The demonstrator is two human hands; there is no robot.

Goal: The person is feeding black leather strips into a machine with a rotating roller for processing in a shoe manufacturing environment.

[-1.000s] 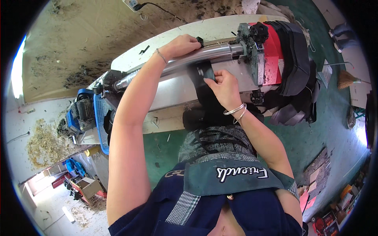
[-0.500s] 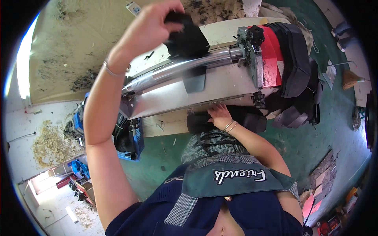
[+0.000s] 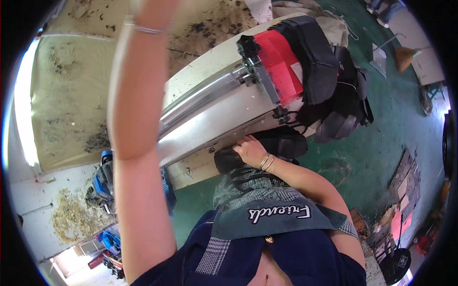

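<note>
My left arm (image 3: pixel 138 105) stretches up and forward across the left of the machine. Its wrist, with a bangle, reaches the top edge; only the base of my left hand (image 3: pixel 155 8) shows, smeared by motion, and the fingers are out of frame. My right hand (image 3: pixel 251 151), with two bangles, lies on a stack of black flat pieces (image 3: pixel 281 145) across my lap, fingers bent over its edge. In front of me is the machine's shiny metal roller (image 3: pixel 205 95) above a silver plate (image 3: pixel 219 113). No black piece shows on the visible part of the plate.
The machine's red side cover (image 3: pixel 279 64) has several black curved pieces (image 3: pixel 310 57) draped over it. A blue crate (image 3: pixel 168 190) is partly hidden behind my left arm. Dark scraps litter the tan sheet (image 3: pixel 67 95). A broom (image 3: pixel 405 58) and dustpan (image 3: pixel 379 59) stand far right.
My left hand, which held a black piece above the roller, has moved up and away past the top edge. The piece is out of sight. The view has turned; my right hand stays on the stack.
</note>
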